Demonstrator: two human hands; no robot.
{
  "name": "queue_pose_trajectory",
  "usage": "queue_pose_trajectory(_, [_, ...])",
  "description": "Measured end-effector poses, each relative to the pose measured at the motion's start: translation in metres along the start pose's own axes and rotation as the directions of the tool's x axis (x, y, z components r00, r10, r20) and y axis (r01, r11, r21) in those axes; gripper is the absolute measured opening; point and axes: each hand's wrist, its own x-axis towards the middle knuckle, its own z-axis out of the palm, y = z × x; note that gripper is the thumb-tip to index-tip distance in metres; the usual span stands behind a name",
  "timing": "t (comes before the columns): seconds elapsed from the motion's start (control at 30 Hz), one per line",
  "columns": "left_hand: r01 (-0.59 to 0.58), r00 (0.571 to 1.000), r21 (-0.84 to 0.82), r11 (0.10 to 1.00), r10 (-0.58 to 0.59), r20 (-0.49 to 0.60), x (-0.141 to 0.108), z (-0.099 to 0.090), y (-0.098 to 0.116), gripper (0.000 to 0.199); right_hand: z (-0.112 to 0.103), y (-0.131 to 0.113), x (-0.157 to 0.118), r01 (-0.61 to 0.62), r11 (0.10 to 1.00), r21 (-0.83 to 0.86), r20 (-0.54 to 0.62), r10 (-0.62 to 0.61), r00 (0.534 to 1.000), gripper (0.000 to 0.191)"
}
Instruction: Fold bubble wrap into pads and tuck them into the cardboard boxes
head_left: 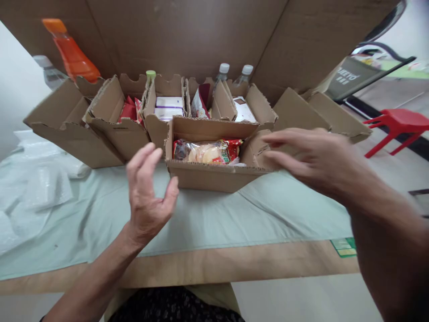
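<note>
A low open cardboard box [208,175] sits on the cloth in front of me, with a red-and-clear packet of pale round food [206,151] lying in it. My left hand [147,197] is beside the box's left end, holding nothing, its thumb and fingers apart. At the right end, my right hand [308,156] is slightly blurred, with thumb and fingers spread by the box's wall. Whether its fingertips touch the cardboard I cannot tell. Behind stands a row of open cardboard boxes, holding red packets [130,110], white packs [169,107] and a white-and-brown pack [244,109].
An orange bottle [75,56] and clear bottles with white caps [241,76] stand behind the row, before a tall cardboard panel [187,36]. Bubble wrap [40,179] lies left on the pale green cloth [214,219]. A red stool [402,123] stands beyond, at right.
</note>
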Motion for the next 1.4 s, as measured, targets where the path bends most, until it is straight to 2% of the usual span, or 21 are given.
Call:
queue_pose_trajectory(0.07, [0.124,0.992,-0.063,0.99,-0.126,-0.021,-0.005,-0.001,-0.007,0.077,-0.015,0.002,-0.032,-0.128,0.991,0.028,-0.158,0.131,0.979,0.02])
queue_pose_trajectory(0.1, [0.211,0.977,-0.114,0.971,-0.211,0.012,-0.008,0.001,-0.011,0.079,-0.014,0.006,-0.048,-0.201,0.976,0.085,-0.218,0.215,0.952,0.02])
queue_pose_trajectory(0.13, [0.308,0.951,-0.174,0.936,-0.3,0.071,-0.01,0.005,-0.014,0.079,-0.007,0.01,-0.061,-0.255,0.953,0.164,-0.228,0.288,0.93,0.02])
queue_pose_trajectory(0.2, [0.493,0.867,-0.283,0.823,-0.436,0.241,-0.013,0.018,-0.02,0.076,0.02,0.017,-0.077,-0.309,0.9,0.307,-0.105,0.355,0.929,0.03])
queue_pose_trajectory(0.27, [0.602,0.793,-0.358,0.714,-0.48,0.375,-0.012,0.033,-0.021,0.071,0.055,0.018,-0.082,-0.322,0.852,0.412,0.061,0.327,0.943,0.049])
queue_pose_trajectory(0.33, [0.629,0.773,-0.409,0.661,-0.476,0.419,-0.013,0.044,-0.019,0.066,0.084,0.011,-0.081,-0.325,0.802,0.501,0.127,0.303,0.944,0.055])
queue_pose_trajectory(0.4, [0.626,0.779,-0.437,0.646,-0.484,0.399,-0.02,0.045,-0.011,0.064,0.098,-0.001,-0.086,-0.338,0.771,0.539,0.121,0.326,0.938,0.051])
queue_pose_trajectory(0.47, [0.635,0.772,-0.433,0.64,-0.517,0.368,-0.037,0.032,0.001,0.059,0.098,-0.017,-0.102,-0.347,0.781,0.519,0.09,0.354,0.931,0.043])
queue_pose_trajectory(0.53, [0.661,0.75,-0.406,0.631,-0.564,0.345,-0.061,0.009,0.013,0.053,0.091,-0.036,-0.122,-0.322,0.811,0.489,0.035,0.351,0.936,0.031])
queue_pose_trajectory(0.63, [0.704,0.705,-0.382,0.598,-0.653,0.276,-0.088,-0.032,0.022,0.05,0.083,-0.067,-0.137,-0.201,0.843,0.499,-0.037,0.252,0.967,0.019])
queue_pose_trajectory(0.67, [0.706,0.697,-0.387,0.593,-0.68,0.229,-0.09,-0.043,0.021,0.051,0.083,-0.077,-0.134,-0.152,0.844,0.515,-0.036,0.198,0.98,0.019])
queue_pose_trajectory(0.73, [0.668,0.712,-0.404,0.626,-0.695,0.101,-0.083,-0.058,0.015,0.054,0.088,-0.093,-0.117,-0.067,0.824,0.563,-0.023,0.097,0.995,0.031])
queue_pose_trajectory(0.8, [0.619,0.734,-0.426,0.66,-0.679,0.015,-0.068,-0.06,0.007,0.06,0.094,-0.1,-0.096,-0.035,0.789,0.613,-0.041,0.077,0.996,0.042])
queue_pose_trajectory(0.87, [0.602,0.748,-0.448,0.661,-0.663,0.029,-0.057,-0.05,0.004,0.062,0.095,-0.097,-0.087,-0.062,0.776,0.627,-0.063,0.131,0.989,0.04])
queue_pose_trajectory(0.93, [0.615,0.758,-0.455,0.643,-0.642,0.118,-0.055,-0.035,0.008,0.058,0.092,-0.087,-0.099,-0.127,0.8,0.587,-0.085,0.217,0.972,0.027])
queue_pose_trajectory(1.03, [0.631,0.773,-0.439,0.639,-0.567,0.285,-0.059,-0.006,0.022,0.045,0.083,-0.067,-0.151,-0.25,0.846,0.47,-0.154,0.358,0.921,0.017])
queue_pose_trajectory(1.1, [0.619,0.784,-0.436,0.653,-0.49,0.381,-0.057,0.016,0.032,0.041,0.082,-0.058,-0.195,-0.346,0.856,0.384,-0.223,0.45,0.865,0.02])
queue_pose_trajectory(1.17, [0.598,0.789,-0.46,0.656,-0.385,0.478,-0.048,0.041,0.039,0.046,0.085,-0.053,-0.237,-0.421,0.843,0.335,-0.309,0.52,0.796,0.023])
queue_pose_trajectory(1.23, [0.578,0.781,-0.508,0.639,-0.252,0.572,-0.035,0.07,0.042,0.06,0.091,-0.05,-0.27,-0.466,0.818,0.338,-0.387,0.572,0.723,0.031])
queue_pose_trajectory(1.3, [0.56,0.767,-0.555,0.614,-0.132,0.628,-0.022,0.1,0.042,0.071,0.095,-0.044,-0.291,-0.505,0.794,0.338,-0.44,0.608,0.661,0.046])
queue_pose_trajectory(1.4, [0.533,0.767,-0.582,0.614,-0.059,0.639,-0.015,0.14,0.042,0.073,0.092,-0.02,-0.304,-0.529,0.756,0.386,-0.44,0.655,0.615,0.076])
